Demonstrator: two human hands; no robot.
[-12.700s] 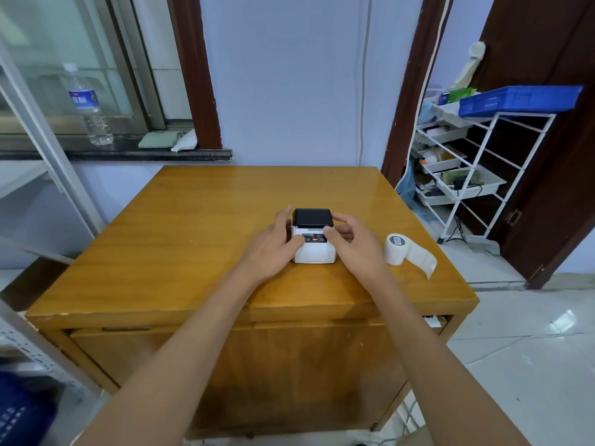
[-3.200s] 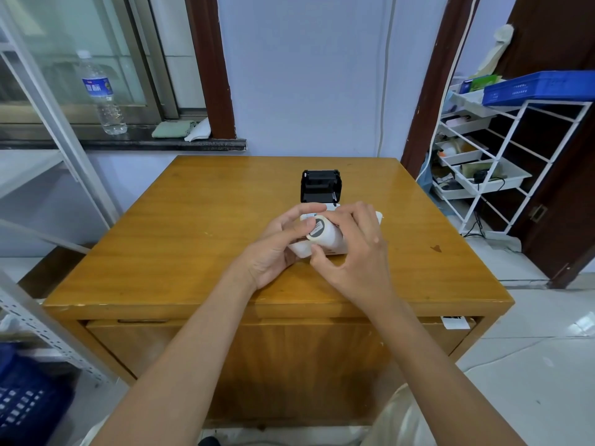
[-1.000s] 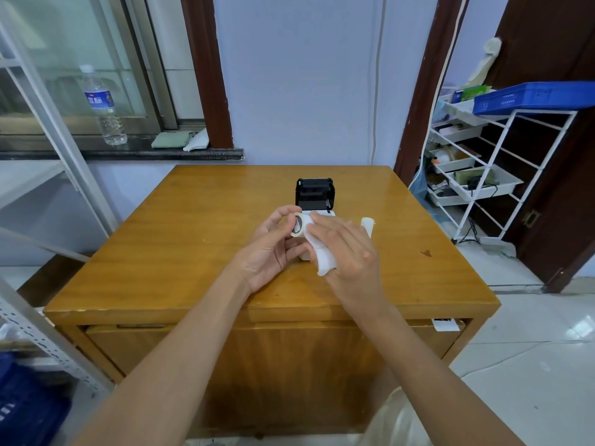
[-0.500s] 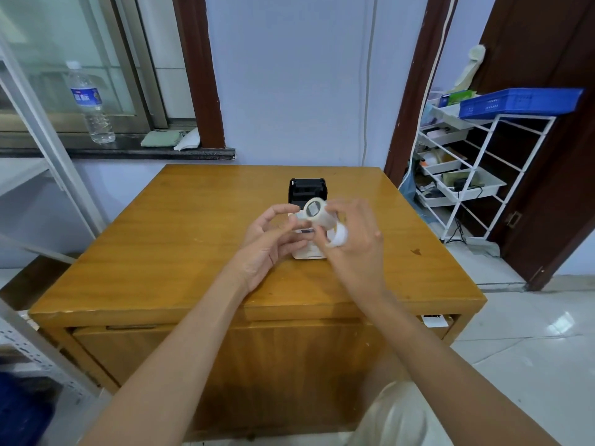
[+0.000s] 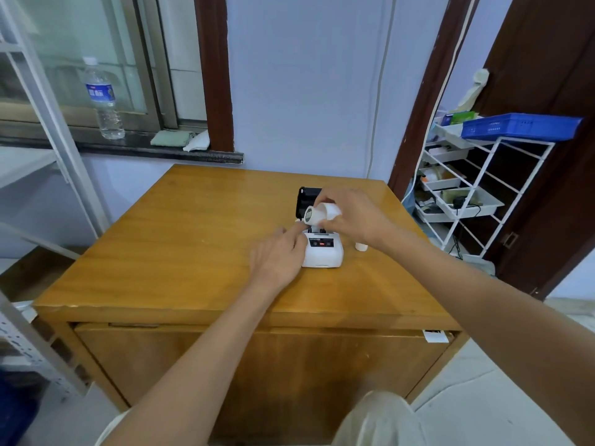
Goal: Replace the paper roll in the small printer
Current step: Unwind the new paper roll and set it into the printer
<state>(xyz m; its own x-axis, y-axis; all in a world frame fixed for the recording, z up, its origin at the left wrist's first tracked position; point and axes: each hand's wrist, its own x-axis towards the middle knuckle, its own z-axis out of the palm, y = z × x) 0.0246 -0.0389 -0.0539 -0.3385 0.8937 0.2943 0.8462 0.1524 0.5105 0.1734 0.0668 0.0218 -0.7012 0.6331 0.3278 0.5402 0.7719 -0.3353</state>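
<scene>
The small white printer [image 5: 323,252] sits on the wooden table [image 5: 193,239] with its black lid [image 5: 304,201] swung open and standing upright behind it. My right hand [image 5: 351,217] grips a white paper roll [image 5: 320,214] just above the open paper bay, the roll's round end facing left. My left hand [image 5: 278,255] rests against the printer's left side, its fingers touching the casing. A small white spool [image 5: 361,246] stands on the table to the right of the printer, partly hidden by my right wrist.
A white wire rack [image 5: 467,194] with trays and a blue basket [image 5: 518,125] stands at the right of the table, beside a dark door. A water bottle [image 5: 103,99] is on the window sill at the back left. A grey metal shelf frame [image 5: 48,123] stands left.
My right hand has lifted the paper roll up and back over the printer's open bay. My left hand has let go of the roll and dropped to the printer's left side.
</scene>
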